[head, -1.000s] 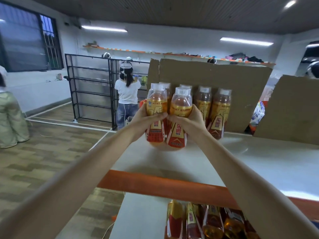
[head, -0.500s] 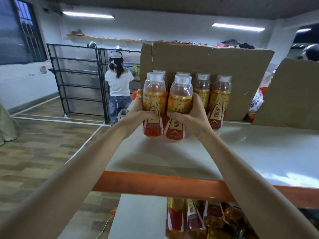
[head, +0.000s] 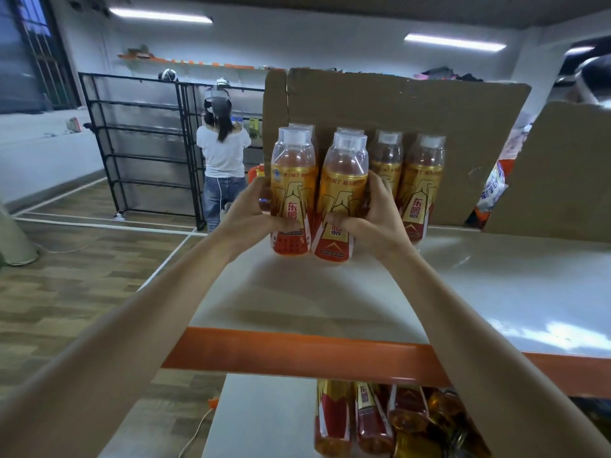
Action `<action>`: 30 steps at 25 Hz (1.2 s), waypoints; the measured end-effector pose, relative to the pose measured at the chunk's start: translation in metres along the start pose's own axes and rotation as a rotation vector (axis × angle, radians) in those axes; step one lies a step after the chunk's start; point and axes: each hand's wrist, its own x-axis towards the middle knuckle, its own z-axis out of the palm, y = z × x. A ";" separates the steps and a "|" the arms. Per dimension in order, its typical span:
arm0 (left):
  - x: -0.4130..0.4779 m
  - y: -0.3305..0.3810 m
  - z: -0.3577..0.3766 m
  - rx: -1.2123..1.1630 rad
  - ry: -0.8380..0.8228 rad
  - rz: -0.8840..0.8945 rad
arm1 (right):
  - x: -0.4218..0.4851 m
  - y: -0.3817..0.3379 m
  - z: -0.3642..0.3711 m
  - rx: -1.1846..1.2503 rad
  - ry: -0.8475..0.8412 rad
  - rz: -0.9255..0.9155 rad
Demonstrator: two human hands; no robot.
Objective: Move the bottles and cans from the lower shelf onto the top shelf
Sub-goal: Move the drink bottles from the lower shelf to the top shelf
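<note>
Left hand: fingers curled round the left bottle, thumb across its label. Right hand: fingers wrapped round the right bottle, thumb pressed on the lower label. The two bottles touch side by side. Both are upright, long axis vertical, white caps up, red bases down. Their bases are level with the surface of the top shelf; whether they bear on it or hang just above cannot be told. Position: left part of the shelf, directly in front of a standing row of like bottles, which backs onto a cardboard sheet.

The shelf board is pale and glossy, with an orange beam along its front edge. Beneath, the lower shelf holds loose bottles packed close together; how they lie cannot be told.

Room: wood-pattern floor, black rack by the far wall, a person in a white top facing it, strip lights overhead.
</note>
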 end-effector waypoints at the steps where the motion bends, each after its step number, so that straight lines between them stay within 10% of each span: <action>1: 0.001 -0.001 0.001 0.016 0.010 0.008 | 0.000 0.000 0.000 -0.016 0.005 -0.006; 21: 0.000 -0.001 0.006 0.165 -0.015 0.077 | 0.001 0.008 -0.001 -0.028 0.069 0.080; 30: -0.047 0.009 -0.020 0.886 -0.216 0.096 | -0.047 -0.020 -0.045 -0.656 -0.128 0.139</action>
